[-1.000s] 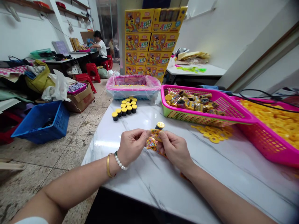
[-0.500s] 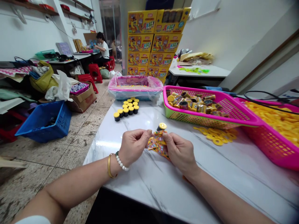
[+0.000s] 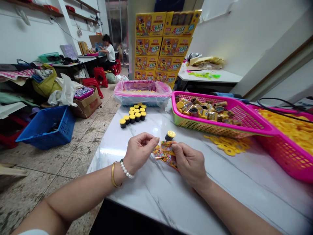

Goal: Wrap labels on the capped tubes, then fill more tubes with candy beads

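My right hand (image 3: 192, 163) pinches a small orange printed plastic wrapper (image 3: 167, 146) between thumb and fingers. More such printed wrappers (image 3: 158, 153) lie on the table just under and left of it. Close by on the left, my left hand (image 3: 141, 150) has thumb and fingertips pressed together, a little apart from the wrapper; whether anything tiny is in that pinch is hidden. Just beyond both hands stands one black cup with a yellow lid (image 3: 170, 135), tilted slightly in view. Several similar lidded cups (image 3: 132, 117) are grouped farther back on the left.
A pink-rimmed basket (image 3: 256, 126) of wrapped cups stands at the back right, beside a pink basket (image 3: 290, 160) of yellow parts. Flat yellow rings (image 3: 230, 150) lie in front. A plastic-lined basket (image 3: 117, 94) sits at the table's far end; a person (image 3: 110, 52) sits beyond.
My left fingertips have come away from the wrapper, leaving a small gap. The wrapper in my right hand now shows flatter and more upright. The view has shifted slightly.
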A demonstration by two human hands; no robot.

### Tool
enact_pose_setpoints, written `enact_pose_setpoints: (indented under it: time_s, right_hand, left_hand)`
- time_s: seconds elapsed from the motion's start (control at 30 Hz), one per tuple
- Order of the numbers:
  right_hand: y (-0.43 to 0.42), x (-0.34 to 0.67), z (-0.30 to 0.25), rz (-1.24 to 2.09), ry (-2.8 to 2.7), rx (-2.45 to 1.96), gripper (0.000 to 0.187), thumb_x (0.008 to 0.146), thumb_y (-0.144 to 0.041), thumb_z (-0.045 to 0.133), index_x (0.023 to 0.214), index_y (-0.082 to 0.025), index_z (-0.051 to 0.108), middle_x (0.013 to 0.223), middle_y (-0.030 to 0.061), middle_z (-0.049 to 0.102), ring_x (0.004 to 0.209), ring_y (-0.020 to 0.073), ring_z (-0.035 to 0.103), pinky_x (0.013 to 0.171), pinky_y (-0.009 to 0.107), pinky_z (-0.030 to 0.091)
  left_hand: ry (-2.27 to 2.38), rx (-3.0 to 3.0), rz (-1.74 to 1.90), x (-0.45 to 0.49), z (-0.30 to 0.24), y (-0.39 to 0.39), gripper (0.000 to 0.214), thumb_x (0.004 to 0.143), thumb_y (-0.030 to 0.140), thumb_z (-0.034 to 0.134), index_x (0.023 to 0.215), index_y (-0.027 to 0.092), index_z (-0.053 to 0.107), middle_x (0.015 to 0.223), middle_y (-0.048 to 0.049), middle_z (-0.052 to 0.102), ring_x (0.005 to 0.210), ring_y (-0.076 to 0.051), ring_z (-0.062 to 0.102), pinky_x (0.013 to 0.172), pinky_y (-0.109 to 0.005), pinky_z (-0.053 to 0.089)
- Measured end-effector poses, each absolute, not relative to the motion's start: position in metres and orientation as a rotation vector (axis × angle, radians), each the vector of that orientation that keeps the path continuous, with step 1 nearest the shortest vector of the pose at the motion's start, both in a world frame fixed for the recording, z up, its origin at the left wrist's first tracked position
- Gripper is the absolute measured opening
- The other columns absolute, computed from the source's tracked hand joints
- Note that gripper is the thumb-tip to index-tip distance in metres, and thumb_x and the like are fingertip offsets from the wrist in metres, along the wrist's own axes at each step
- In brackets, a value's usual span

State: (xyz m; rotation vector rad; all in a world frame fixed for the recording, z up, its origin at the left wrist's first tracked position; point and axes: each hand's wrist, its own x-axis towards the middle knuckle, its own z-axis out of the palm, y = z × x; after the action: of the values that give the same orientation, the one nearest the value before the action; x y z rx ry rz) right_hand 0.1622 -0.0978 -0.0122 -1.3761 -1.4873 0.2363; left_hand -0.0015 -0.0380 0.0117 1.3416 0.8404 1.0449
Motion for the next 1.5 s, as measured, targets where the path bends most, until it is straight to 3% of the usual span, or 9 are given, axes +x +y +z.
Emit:
enact_pose_setpoints:
  time_s: [0.27,0.6,0.73,0.8,0.87,1.03,1.2,1.33,1.5]
  right_hand:
    - [-0.099,0.166,-0.013,0.241,-1.465,-1.438,0.047,0.097,-0.043,0.049,0.055,-0.021,0.046,0.046,-0.0036,0.048,0.041,0.009,0.041,0.042,0.022,0.033]
    - [-0.098,0.163,-0.014,0.018,-1.822,-1.413,0.047,0.1,-0.042,0.044,0.059,-0.022,0.049,0.049,-0.0026,0.05,0.043,0.0102,0.044,0.047,0.024,0.036]
    - [-0.079,0.179,-0.013,-0.107,-1.78,-1.401,0.028,0.1,-0.036,0.045,0.093,-0.02,0.068,0.093,0.0093,0.072,0.09,0.0205,0.067,0.083,0.032,0.052]
    - [-0.065,0.19,-0.017,-0.157,-1.789,-1.456,0.026,0.096,-0.031,0.05,0.11,-0.019,0.068,0.122,0.0143,0.067,0.117,0.0275,0.059,0.102,0.044,0.046]
    - [-0.054,0.2,-0.022,-0.075,-1.835,-1.511,0.026,0.09,-0.026,0.055,0.111,-0.019,0.069,0.122,0.0142,0.067,0.116,0.0291,0.06,0.101,0.047,0.047]
    - [-0.05,0.21,-0.025,0.421,-1.394,-1.507,0.031,0.077,-0.035,0.072,0.103,-0.019,0.068,0.091,0.0063,0.073,0.074,0.0194,0.067,0.075,0.038,0.057]
    - [-0.068,0.2,-0.009,0.918,-0.964,-1.129,0.032,0.077,-0.041,0.076,0.102,-0.023,0.068,0.102,0.0054,0.074,0.087,0.019,0.072,0.084,0.039,0.06]
    - [-0.08,0.186,0.0,0.97,-1.033,-1.14,0.037,0.075,-0.047,0.079,0.102,-0.023,0.07,0.1,0.0063,0.075,0.083,0.0208,0.073,0.084,0.042,0.061]
    - [-0.083,0.179,0.002,0.894,-1.145,-1.19,0.034,0.078,-0.045,0.077,0.103,-0.023,0.073,0.109,0.0067,0.076,0.102,0.0233,0.071,0.095,0.043,0.057]
  left_hand:
    - [0.839,1.437,0.815,-0.002,0.016,-0.044,0.047,0.082,0.051,0.063,0.054,0.014,0.064,0.047,0.0013,0.051,0.043,-0.006,0.036,0.044,-0.021,0.028]
    - [0.948,1.182,0.704,-0.003,0.015,-0.031,0.035,0.061,0.044,0.085,0.069,0.012,0.075,0.044,0.0041,0.049,0.042,-0.005,0.035,0.042,-0.022,0.023]
    - [0.915,1.065,0.717,-0.003,0.014,-0.027,0.031,0.062,0.038,0.084,0.066,0.011,0.069,0.05,0.0015,0.057,0.037,-0.003,0.036,0.038,-0.019,0.021]
    - [0.881,0.995,0.735,-0.003,0.014,-0.025,0.028,0.064,0.032,0.084,0.067,0.011,0.066,0.06,-0.0016,0.065,0.035,-0.002,0.038,0.036,-0.018,0.02]
    - [0.854,0.929,0.702,-0.002,0.013,-0.023,0.021,0.067,0.025,0.081,0.074,0.011,0.066,0.065,-0.0021,0.067,0.034,-0.001,0.039,0.034,-0.017,0.019]
    - [0.82,0.723,0.595,-0.003,0.012,-0.011,0.006,0.08,0.009,0.065,0.083,0.006,0.069,0.071,-0.0039,0.069,0.034,0.002,0.038,0.03,-0.012,0.017]
    - [0.748,0.502,0.532,-0.005,0.012,-0.001,0.013,0.083,0.005,0.056,0.082,0.006,0.069,0.076,-0.0073,0.07,0.036,0.002,0.035,0.029,-0.009,0.013]
    - [0.701,0.473,0.525,-0.004,0.013,-0.002,0.012,0.082,0.003,0.057,0.076,0.007,0.066,0.069,-0.0049,0.066,0.036,0.002,0.033,0.029,-0.009,0.012]
    - [0.705,0.458,0.52,-0.003,0.014,-0.003,0.014,0.084,0.002,0.054,0.075,0.006,0.064,0.067,-0.0039,0.063,0.035,0.002,0.033,0.029,-0.009,0.011]
